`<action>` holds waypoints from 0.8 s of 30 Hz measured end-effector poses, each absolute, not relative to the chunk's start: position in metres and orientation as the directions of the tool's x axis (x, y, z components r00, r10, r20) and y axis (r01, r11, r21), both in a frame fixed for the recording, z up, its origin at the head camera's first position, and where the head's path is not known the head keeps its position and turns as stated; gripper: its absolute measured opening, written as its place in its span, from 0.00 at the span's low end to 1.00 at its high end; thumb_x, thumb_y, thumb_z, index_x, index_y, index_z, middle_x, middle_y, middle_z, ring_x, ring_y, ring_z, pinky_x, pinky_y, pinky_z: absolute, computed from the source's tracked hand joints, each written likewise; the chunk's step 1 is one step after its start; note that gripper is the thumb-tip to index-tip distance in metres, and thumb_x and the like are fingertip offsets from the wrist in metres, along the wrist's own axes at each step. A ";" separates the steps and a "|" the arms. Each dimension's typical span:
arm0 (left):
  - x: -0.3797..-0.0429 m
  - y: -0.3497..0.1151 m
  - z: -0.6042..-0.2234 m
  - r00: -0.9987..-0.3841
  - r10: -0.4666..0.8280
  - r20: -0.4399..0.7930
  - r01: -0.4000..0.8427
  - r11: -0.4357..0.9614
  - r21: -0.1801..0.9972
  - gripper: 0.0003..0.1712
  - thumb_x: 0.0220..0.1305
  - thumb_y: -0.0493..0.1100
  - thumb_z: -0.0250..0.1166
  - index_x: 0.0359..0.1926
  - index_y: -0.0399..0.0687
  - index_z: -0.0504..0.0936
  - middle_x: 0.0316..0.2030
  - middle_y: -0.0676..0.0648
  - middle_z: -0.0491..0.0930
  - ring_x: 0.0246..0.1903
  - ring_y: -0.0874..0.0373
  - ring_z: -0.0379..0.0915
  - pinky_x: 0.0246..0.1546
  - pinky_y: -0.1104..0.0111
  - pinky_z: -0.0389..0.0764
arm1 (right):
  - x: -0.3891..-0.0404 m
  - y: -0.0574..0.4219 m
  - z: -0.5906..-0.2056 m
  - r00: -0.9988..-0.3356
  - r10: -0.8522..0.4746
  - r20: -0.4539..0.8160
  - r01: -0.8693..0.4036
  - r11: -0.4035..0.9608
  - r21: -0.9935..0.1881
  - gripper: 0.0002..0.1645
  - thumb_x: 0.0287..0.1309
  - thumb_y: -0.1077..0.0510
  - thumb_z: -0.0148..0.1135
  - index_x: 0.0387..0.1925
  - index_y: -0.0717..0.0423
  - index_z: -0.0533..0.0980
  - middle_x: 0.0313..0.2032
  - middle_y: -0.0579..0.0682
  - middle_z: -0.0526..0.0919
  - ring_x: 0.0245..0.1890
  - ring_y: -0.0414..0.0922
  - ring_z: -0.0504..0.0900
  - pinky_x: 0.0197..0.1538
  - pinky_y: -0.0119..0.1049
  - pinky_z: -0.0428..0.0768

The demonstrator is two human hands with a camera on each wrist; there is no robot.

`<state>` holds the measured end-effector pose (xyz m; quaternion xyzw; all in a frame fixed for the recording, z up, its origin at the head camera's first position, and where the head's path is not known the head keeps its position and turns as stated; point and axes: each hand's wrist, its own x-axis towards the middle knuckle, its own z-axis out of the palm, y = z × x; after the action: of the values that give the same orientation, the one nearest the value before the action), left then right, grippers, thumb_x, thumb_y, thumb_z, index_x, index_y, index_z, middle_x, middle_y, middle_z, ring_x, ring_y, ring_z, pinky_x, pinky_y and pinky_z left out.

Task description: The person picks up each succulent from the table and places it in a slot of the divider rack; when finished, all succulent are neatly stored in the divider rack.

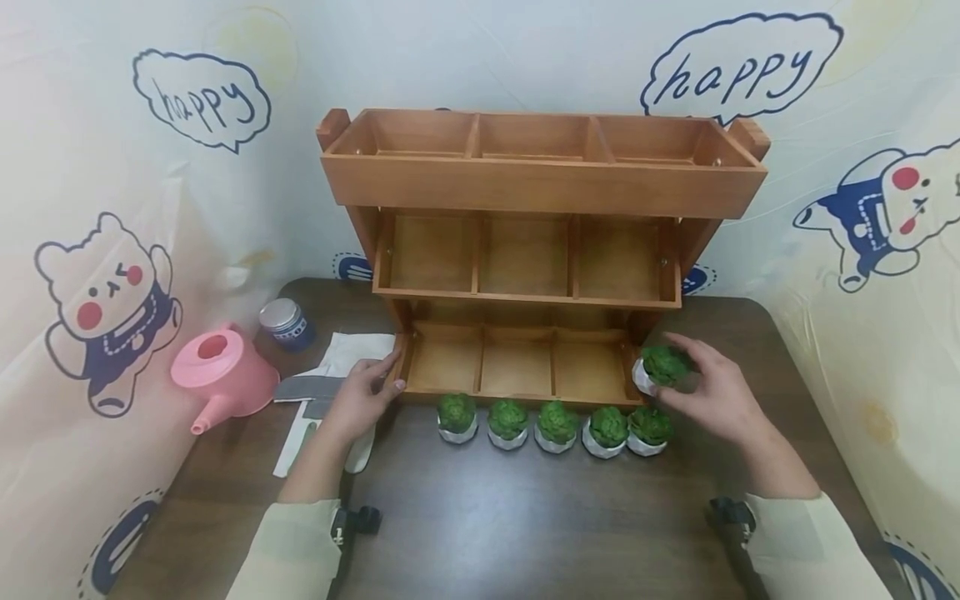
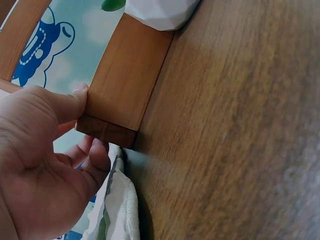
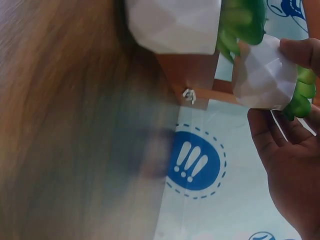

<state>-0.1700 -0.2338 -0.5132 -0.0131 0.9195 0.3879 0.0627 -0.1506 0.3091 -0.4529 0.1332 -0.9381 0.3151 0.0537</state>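
Observation:
My right hand [image 1: 716,398] holds a small green succulent in a white faceted pot [image 1: 664,367] between thumb and fingers, raised beside the right end of a wooden three-tier planter shelf [image 1: 543,187]. In the right wrist view, the thumb and fingers grip this pot [image 3: 265,75]. My left hand [image 1: 363,400] is at the left end of the bottom tier; the left wrist view shows it pinching the front corner [image 2: 107,131] of the wood. Several more potted succulents [image 1: 556,425] line up on the table before the shelf, the two rightmost close together.
Left of the shelf, a pink watering can [image 1: 225,371], a blue jar with a silvery lid [image 1: 287,323] and white-and-grey gloves [image 1: 356,354] lie on the dark wooden table [image 1: 480,517]. Printed cloth [image 1: 480,54] hangs round the table. The shelf tiers have three compartments each.

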 end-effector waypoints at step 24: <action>-0.168 -0.232 -0.509 -0.990 0.020 -0.142 -0.089 0.691 0.717 0.35 0.75 0.49 0.64 0.79 0.57 0.65 0.59 0.39 0.70 0.55 0.43 0.69 0.58 0.46 0.72 | -0.173 0.262 -0.462 -0.950 -0.278 0.146 -0.306 0.714 -0.630 0.45 0.53 0.55 0.79 0.71 0.55 0.70 0.65 0.60 0.75 0.54 0.56 0.78 0.55 0.59 0.81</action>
<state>-0.1678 -0.2321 -0.5091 -0.0187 0.9170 0.3924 0.0693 -0.1733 0.2617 -0.4621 0.1576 -0.9256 0.3436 0.0203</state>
